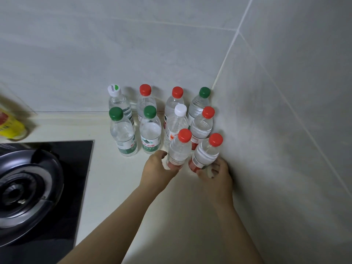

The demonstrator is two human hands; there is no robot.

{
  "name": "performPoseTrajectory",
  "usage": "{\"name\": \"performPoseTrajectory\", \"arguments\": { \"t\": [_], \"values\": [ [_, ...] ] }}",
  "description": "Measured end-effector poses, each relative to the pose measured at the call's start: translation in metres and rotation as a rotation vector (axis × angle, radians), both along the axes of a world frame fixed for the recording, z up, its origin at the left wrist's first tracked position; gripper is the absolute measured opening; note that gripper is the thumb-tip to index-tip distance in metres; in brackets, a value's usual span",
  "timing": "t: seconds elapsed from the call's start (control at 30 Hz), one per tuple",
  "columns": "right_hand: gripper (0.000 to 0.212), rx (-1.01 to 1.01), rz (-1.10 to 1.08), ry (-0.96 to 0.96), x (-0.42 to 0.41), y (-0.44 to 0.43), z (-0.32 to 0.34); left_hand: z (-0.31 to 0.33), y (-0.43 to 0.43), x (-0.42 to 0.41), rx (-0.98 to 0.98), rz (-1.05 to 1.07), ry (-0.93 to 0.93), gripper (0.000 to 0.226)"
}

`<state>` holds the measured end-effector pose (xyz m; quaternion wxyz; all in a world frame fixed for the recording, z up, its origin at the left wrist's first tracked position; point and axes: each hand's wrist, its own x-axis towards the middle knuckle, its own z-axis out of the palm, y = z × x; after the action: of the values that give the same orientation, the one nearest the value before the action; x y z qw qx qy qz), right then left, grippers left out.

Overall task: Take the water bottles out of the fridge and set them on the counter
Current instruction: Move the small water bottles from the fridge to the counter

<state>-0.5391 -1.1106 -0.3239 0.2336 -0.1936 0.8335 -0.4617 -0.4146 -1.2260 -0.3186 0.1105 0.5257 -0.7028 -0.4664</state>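
Several clear water bottles with red, green and white caps stand upright in rows in the corner of the white counter (114, 172). At the front of the group, my left hand (160, 166) grips the base of a red-capped bottle (180, 147). To its right, close to the side wall, my right hand (217, 172) holds the base of a second red-capped bottle (207, 151). Both bottles sit at counter level, slightly tilted. The fridge is out of view.
A black gas hob (80, 168) with a dark lidded pan (28, 187) fills the lower left. A yellow container (9, 124) stands at the left edge. Grey tiled walls (285, 130) close the corner behind and to the right of the bottles.
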Motion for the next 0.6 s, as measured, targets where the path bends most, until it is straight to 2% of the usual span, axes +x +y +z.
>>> {"name": "performPoseTrajectory", "arguments": {
  "t": [0.1,0.17,0.33,0.47,0.6],
  "values": [
    [0.029,0.097,0.112,0.11,0.009,0.019,0.012,0.013,0.006,0.023,-0.061,-0.092,-0.014,0.057],
    [0.021,0.112,0.141,0.223,0.015,0.029,0.019,0.024,0.009,0.04,-0.085,-0.175,-0.018,0.053],
    [0.032,0.055,0.217,0.213,0.035,0.029,0.054,0.059,0.011,0.078,-0.201,-0.264,-0.008,0.045],
    [0.027,0.021,0.262,0.253,0.054,0.027,0.075,0.08,0.013,0.106,-0.294,-0.272,0.013,0.045],
    [0.032,-0.032,0.287,0.269,0.081,0.026,0.094,0.097,0.017,0.131,-0.354,-0.266,0.032,0.046]
  ]
}}
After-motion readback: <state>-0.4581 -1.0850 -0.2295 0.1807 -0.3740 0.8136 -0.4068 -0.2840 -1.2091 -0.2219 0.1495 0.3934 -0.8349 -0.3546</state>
